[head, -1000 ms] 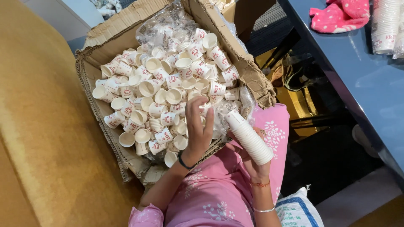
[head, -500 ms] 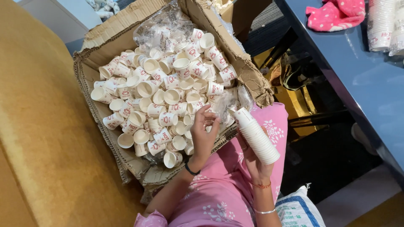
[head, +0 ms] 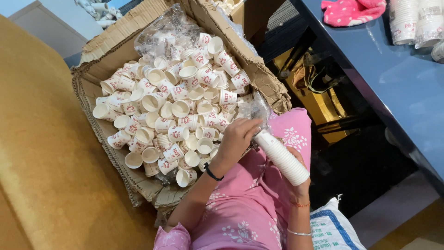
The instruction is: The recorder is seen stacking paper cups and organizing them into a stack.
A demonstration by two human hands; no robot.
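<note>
A torn cardboard box (head: 106, 41) lined with clear plastic sits beside my lap, full of several small white paper cups with red print (head: 180, 109). My right hand (head: 298, 178) grips a long nested stack of white cups (head: 282, 157) from below, held slanted over my pink-clad knee. My left hand (head: 236, 139) rests its fingers on the upper end of that stack, at the box's near corner. A dark band circles my left wrist, bangles my right.
The box rests on a mustard-yellow cushion (head: 41, 153). To the right is a dark blue table (head: 393, 78) bearing wrapped cup stacks (head: 411, 21) and a pink dotted cloth (head: 351, 11). A white woven sack (head: 333, 229) lies by my knee.
My left hand has come out of the loose cups in the box and moved right onto the top of the stack. The stack stays in my right hand.
</note>
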